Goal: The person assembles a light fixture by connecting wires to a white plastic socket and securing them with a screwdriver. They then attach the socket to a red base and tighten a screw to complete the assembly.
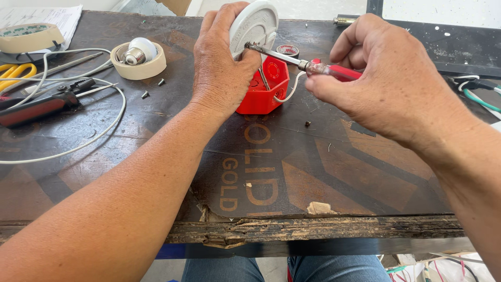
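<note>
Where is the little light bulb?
In the head view, the light bulb lies at the table's far left, inside a tape roll, left of the left hand.

L hand (222,62) raised, fingers curled in a grip | R hand (383,78) pinching, thumb+fingertips | both forearms extended fwd

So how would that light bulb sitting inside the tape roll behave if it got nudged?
The light bulb has a rounded white globe, so it would probably roll freely if loose. Here the tape roll rings it and likely stops that. It looks light and possibly breakable.
</note>
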